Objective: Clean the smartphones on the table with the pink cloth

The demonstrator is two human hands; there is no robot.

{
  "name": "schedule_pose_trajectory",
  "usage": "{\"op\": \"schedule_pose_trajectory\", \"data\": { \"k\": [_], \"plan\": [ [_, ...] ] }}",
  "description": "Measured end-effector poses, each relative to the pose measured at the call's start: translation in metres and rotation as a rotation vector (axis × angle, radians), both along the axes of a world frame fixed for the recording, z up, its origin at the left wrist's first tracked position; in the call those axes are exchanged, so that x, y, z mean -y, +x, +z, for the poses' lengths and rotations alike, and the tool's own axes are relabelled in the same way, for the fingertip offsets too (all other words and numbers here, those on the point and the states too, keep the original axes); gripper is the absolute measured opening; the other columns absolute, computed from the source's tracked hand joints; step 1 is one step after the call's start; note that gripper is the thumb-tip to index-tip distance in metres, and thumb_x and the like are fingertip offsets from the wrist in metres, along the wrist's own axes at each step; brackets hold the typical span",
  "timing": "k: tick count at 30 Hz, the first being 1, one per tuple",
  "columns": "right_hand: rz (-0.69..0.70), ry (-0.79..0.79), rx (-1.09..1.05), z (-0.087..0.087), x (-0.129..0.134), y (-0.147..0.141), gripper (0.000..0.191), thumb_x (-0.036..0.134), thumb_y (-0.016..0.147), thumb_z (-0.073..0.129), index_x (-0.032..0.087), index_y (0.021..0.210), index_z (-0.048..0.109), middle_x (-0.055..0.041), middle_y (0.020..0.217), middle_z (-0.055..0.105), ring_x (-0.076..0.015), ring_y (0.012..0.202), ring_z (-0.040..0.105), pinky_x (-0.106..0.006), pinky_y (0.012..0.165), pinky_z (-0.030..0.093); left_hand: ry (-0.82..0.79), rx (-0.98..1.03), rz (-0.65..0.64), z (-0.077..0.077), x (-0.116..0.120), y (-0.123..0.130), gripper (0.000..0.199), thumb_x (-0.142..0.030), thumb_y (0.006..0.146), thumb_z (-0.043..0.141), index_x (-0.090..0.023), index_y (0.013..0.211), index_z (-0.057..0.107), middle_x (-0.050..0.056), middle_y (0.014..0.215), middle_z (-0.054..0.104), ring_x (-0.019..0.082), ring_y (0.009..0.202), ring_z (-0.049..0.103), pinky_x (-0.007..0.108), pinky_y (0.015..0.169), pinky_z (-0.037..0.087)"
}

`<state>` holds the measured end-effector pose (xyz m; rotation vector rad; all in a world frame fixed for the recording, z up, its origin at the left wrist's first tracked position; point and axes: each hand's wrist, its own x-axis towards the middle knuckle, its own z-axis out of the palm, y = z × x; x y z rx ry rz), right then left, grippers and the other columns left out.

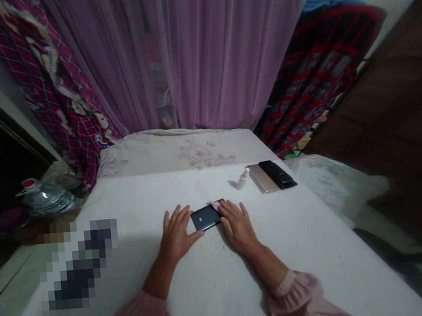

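Note:
A dark smartphone lies flat on the white-covered table, its back facing up with a small logo near the left end. My left hand steadies that left end, thumb on the near edge and fingers by the far corner. Over the right end, my right hand presses a small pink cloth against the phone; the fingers hide most of the cloth. Beyond my right hand stands a small white spray bottle, upright and apart from both hands.
Right of the bottle lie a gold phone or tablet and black phones, side by side and partly stacked. A blurred-out patch covers something at the table's left. A large water bottle is off the left edge; purple curtains hang behind.

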<state>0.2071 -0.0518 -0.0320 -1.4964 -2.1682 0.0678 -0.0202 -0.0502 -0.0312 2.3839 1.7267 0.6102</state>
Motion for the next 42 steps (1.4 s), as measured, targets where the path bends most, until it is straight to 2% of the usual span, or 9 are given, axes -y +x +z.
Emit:
{"op": "schedule_pose_trajectory", "data": {
  "k": [5, 12, 16, 23, 25, 28, 32, 38, 42],
  "plan": [
    [0.02, 0.05, -0.203, 0.005, -0.019, 0.009, 0.034, 0.027, 0.096, 0.041, 0.021, 0.119, 0.065, -0.0101, 0.117, 0.065, -0.0208, 0.106, 0.059, -0.036, 0.092, 0.048, -0.016, -0.016, 0.011, 0.001, 0.0, 0.001, 0.052, -0.048, 0.079, 0.065, -0.024, 0.124, 0.056, 0.009, 0.139, 0.053, 0.033, 0.135, 0.038, 0.059, 0.112, 0.018],
    [0.317, -0.234, -0.036, 0.043, -0.039, 0.014, 0.034, 0.032, 0.097, 0.042, 0.027, 0.124, 0.062, -0.0072, 0.103, 0.064, -0.0155, 0.088, 0.06, -0.024, 0.076, 0.049, -0.009, -0.022, -0.002, -0.001, 0.0, -0.001, 0.053, -0.047, 0.08, 0.064, -0.023, 0.126, 0.055, 0.01, 0.14, 0.051, 0.032, 0.135, 0.037, 0.059, 0.113, 0.018],
    [0.36, -0.283, 0.058, 0.044, -0.053, 0.013, 0.027, 0.024, 0.092, 0.05, 0.023, 0.112, 0.068, -0.0054, 0.093, 0.062, -0.0128, 0.077, 0.059, -0.022, 0.072, 0.047, -0.014, -0.025, -0.012, -0.001, 0.0, 0.0, 0.053, -0.048, 0.081, 0.064, -0.023, 0.126, 0.055, 0.01, 0.14, 0.051, 0.032, 0.136, 0.037, 0.059, 0.113, 0.017],
    [-0.013, -0.152, -0.04, 0.018, -0.058, -0.016, 0.02, 0.025, 0.092, 0.053, 0.02, 0.092, 0.073, -0.0052, 0.086, 0.061, -0.0145, 0.078, 0.06, -0.023, 0.071, 0.047, -0.009, -0.009, 0.002, -0.001, 0.0, 0.001, 0.053, -0.05, 0.081, 0.064, -0.024, 0.126, 0.055, 0.01, 0.14, 0.051, 0.032, 0.135, 0.038, 0.058, 0.113, 0.016],
    [-0.025, -0.134, -0.037, 0.014, -0.047, -0.031, 0.019, 0.025, 0.092, 0.054, 0.02, 0.092, 0.072, -0.0055, 0.087, 0.062, -0.0154, 0.079, 0.059, -0.023, 0.071, 0.047, 0.001, 0.001, 0.009, -0.002, -0.001, 0.002, 0.052, -0.049, 0.081, 0.064, -0.025, 0.126, 0.055, 0.01, 0.139, 0.052, 0.032, 0.135, 0.038, 0.058, 0.113, 0.016],
    [0.101, -0.118, -0.06, 0.013, -0.029, -0.052, 0.018, 0.022, 0.091, 0.054, 0.019, 0.095, 0.072, -0.005, 0.085, 0.062, -0.0154, 0.08, 0.059, -0.023, 0.071, 0.046, 0.003, 0.01, 0.018, -0.002, -0.001, 0.002, 0.051, -0.048, 0.08, 0.065, -0.026, 0.125, 0.055, 0.01, 0.139, 0.053, 0.032, 0.135, 0.039, 0.058, 0.113, 0.017],
    [0.165, -0.113, -0.061, 0.016, -0.024, -0.051, 0.02, 0.023, 0.093, 0.052, 0.02, 0.098, 0.071, -0.0054, 0.085, 0.063, -0.0146, 0.078, 0.059, -0.023, 0.071, 0.046, -0.016, 0.01, 0.021, 0.0, 0.0, 0.003, 0.052, -0.047, 0.079, 0.066, -0.024, 0.124, 0.055, 0.01, 0.139, 0.053, 0.032, 0.135, 0.039, 0.059, 0.112, 0.018],
    [-0.143, -0.12, 0.025, 0.015, -0.048, -0.008, 0.029, 0.03, 0.096, 0.045, 0.019, 0.092, 0.072, -0.0076, 0.087, 0.062, -0.0164, 0.077, 0.059, -0.025, 0.07, 0.046, -0.014, 0.017, 0.026, 0.001, 0.001, 0.003, 0.049, -0.048, 0.08, 0.065, -0.025, 0.122, 0.057, 0.009, 0.138, 0.053, 0.031, 0.135, 0.038, 0.057, 0.113, 0.016],
    [-0.165, -0.1, 0.016, 0.011, -0.044, -0.033, 0.032, 0.031, 0.096, 0.044, 0.018, 0.089, 0.072, -0.008, 0.084, 0.062, -0.0174, 0.075, 0.059, -0.026, 0.068, 0.045, -0.018, 0.021, 0.017, 0.0, 0.0, 0.004, 0.05, -0.046, 0.08, 0.064, -0.024, 0.124, 0.055, 0.01, 0.139, 0.052, 0.032, 0.135, 0.038, 0.058, 0.113, 0.016]
  ]
}}
